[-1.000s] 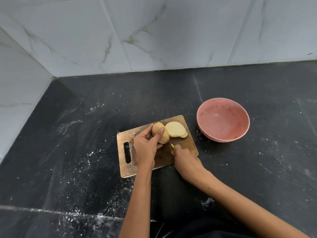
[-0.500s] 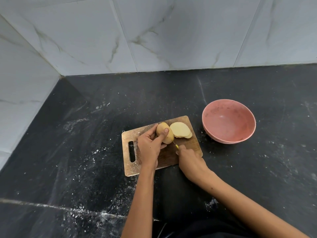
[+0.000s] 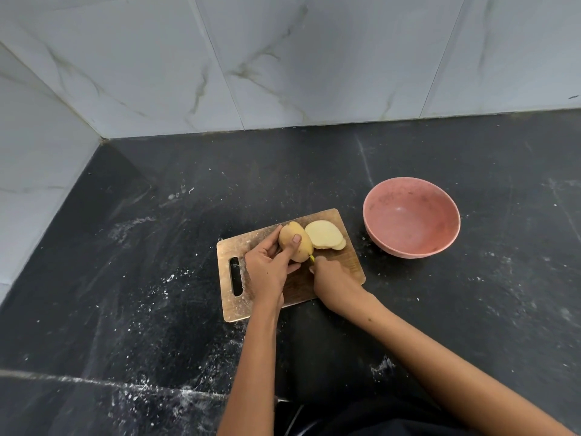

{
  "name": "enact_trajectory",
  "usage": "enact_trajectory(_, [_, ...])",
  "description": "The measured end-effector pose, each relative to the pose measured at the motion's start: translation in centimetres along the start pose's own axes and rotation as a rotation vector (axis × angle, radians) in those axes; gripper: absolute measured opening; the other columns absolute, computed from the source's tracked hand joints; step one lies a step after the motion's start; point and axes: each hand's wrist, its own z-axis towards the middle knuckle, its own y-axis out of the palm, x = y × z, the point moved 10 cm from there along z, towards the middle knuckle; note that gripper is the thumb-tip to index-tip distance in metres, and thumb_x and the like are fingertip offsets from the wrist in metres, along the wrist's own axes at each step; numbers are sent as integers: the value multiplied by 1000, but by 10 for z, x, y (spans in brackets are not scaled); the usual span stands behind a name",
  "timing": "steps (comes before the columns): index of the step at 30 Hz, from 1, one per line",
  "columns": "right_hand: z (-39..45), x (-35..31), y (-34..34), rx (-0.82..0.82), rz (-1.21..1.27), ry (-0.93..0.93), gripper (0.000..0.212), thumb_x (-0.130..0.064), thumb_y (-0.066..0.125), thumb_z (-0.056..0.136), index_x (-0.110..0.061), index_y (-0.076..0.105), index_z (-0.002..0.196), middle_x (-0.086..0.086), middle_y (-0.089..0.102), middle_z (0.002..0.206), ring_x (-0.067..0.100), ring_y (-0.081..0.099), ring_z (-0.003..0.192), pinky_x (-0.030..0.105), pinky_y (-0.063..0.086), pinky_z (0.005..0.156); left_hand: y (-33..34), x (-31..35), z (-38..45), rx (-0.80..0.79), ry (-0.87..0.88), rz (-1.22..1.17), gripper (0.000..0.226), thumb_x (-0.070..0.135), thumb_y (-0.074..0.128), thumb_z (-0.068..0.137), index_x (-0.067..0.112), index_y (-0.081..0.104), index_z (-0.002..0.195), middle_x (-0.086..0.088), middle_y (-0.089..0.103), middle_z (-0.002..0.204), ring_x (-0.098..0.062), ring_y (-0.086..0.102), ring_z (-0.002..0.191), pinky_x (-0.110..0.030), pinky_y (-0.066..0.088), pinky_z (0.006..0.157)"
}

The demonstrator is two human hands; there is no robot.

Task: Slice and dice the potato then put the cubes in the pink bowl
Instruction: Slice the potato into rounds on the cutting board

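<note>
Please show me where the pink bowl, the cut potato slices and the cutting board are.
pink bowl (image 3: 412, 243): head view, on its near outer wall.
potato slices (image 3: 323, 234): head view, on the top slice's cut face.
cutting board (image 3: 232, 309): head view, on its bare near-left corner.

Potato part-sliced on board, pink bowl waiting.

Potato: yellow-brown skin, unpeeled, remaining chunk stands on the wooden cutting board near its far edge. Slices: pale cut faces up, a couple overlapping, lying flat just right of the chunk, touching it. Not diced yet. Pink bowl: round, upright, speckled inside, no potato in it, on the counter just right of the board, apart from it.
</note>
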Motion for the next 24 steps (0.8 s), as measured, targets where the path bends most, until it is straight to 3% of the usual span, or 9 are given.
enact_trajectory(9, [-10, 24, 14, -95, 153, 48, 15, -25, 38, 104, -17, 46, 95, 4, 55, 92, 15, 54, 83, 33, 47, 80, -3, -3, 0, -12, -27, -54, 48, 12, 72, 82, 7, 60, 128, -5, 67, 119, -15, 65, 107, -36, 60, 71])
enact_trajectory(13, [-19, 35, 16, -99, 135, 77, 17, -27, 37, 104, -17, 44, 92, 8, 59, 103, 22, 59, 96, 34, 48, 83, -4, -3, -1, -25, -33, -75, 46, 11, 72, 82, 8, 61, 127, -4, 68, 117, -11, 67, 102, -33, 59, 69])
enact_trajectory(16, [-23, 39, 13, -90, 149, 93, 19, -26, 37, 104, -14, 50, 100, 10, 59, 107, 25, 59, 101, 36, 47, 86, -3, -1, -1, -35, -28, -65, 45, 11, 72, 83, 9, 62, 126, 0, 69, 111, -9, 67, 99, -31, 59, 68])
enact_trajectory(21, [-36, 36, 6, -100, 144, 56, 23, -29, 34, 104, -13, 48, 96, 2, 50, 84, 19, 51, 85, 31, 41, 73, -3, -1, -6, -65, -14, -37, 49, 9, 72, 81, 11, 60, 128, -3, 69, 116, -11, 67, 102, -32, 59, 70])
enact_trajectory(24, [-46, 28, -16, -9, 134, -18, 25, -31, 33, 104, -17, 47, 90, 0, 52, 81, 16, 51, 78, 31, 41, 68, -1, 1, -8, -70, 8, -11, 52, 8, 74, 80, 11, 59, 130, -2, 68, 118, -6, 67, 99, -32, 59, 71])
